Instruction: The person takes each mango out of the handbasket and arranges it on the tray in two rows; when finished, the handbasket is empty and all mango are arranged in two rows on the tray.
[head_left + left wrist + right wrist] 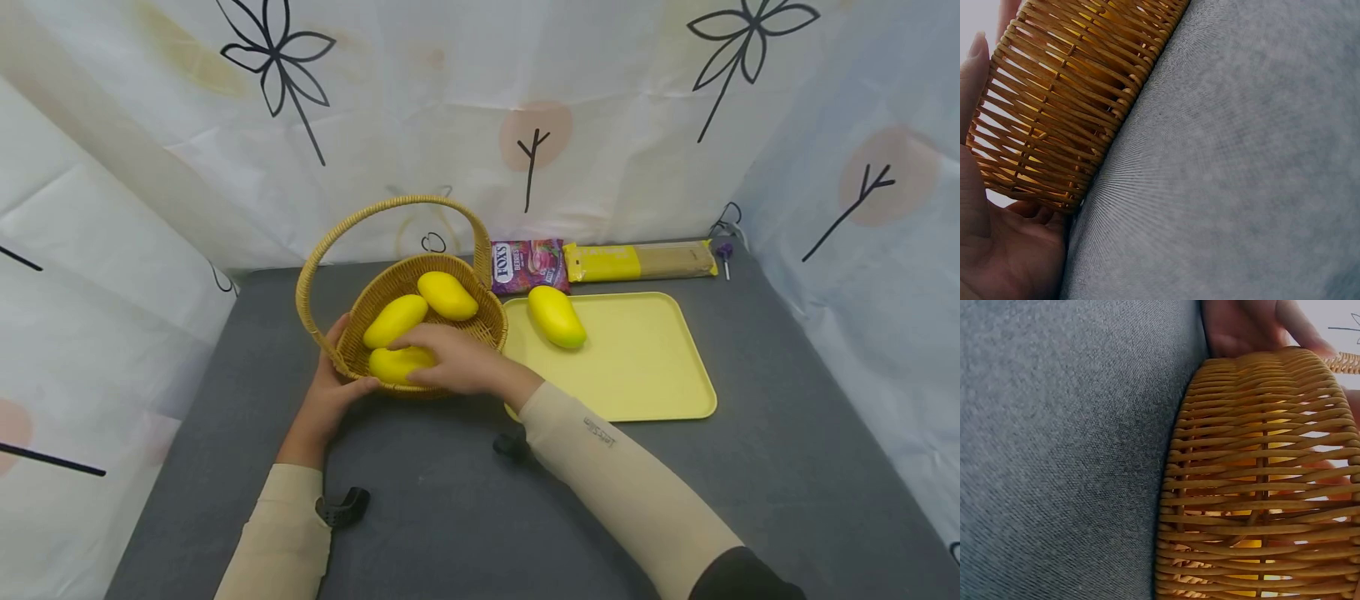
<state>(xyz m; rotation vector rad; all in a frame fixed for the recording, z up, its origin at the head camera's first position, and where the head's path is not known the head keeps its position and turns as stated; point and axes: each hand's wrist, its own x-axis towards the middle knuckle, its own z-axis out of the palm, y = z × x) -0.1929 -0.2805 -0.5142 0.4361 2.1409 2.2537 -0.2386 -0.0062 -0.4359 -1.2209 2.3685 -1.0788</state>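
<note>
A wicker basket [491,315] with a tall arched handle [399,201] stands on the grey table, with three yellow mangoes inside. My left hand [330,404] holds the basket's left side, its thumb by the front rim; in the left wrist view the hand [1019,250] lies against the woven wall [1066,94]. Inside the basket, my right hand [467,360] grips the front mango [392,365], covering part of it. Behind that one lie a second mango [397,321] and a third mango [447,296]. The right wrist view shows mostly the basket's outer weave [1260,475].
Right of the basket lies a pale yellow tray [637,358] bearing one mango [557,318]. Along the back are a purple FOX'S candy bag [528,265], a yellow noodle-like packet [641,261] and a small purple lollipop-like item [724,252]. Patterned curtains [435,108] enclose the table.
</note>
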